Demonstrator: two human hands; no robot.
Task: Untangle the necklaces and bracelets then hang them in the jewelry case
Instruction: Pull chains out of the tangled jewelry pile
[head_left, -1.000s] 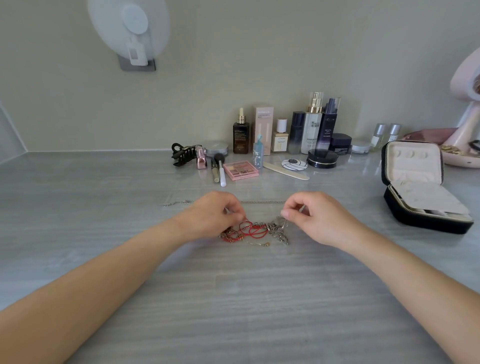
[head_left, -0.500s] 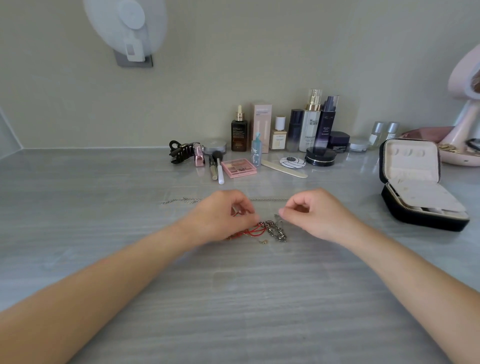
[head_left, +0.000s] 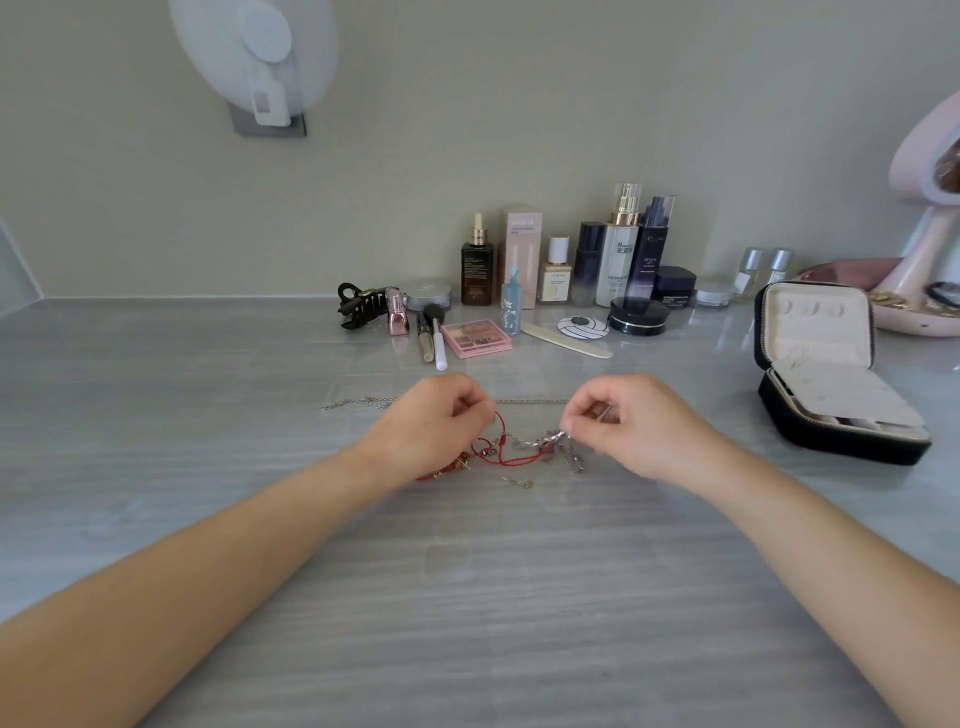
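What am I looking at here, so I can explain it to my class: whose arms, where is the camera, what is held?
No machine here: a person wears a camera on the head, so you look down along both bare arms. The left hand pinches a red cord and the right hand pinches a silver chain, both part of one jewelry tangle on the grey table. A thin chain lies stretched out behind the hands. The open jewelry case sits to the right; cosmetics line the wall.

Head-worn view, looking down, close over hands
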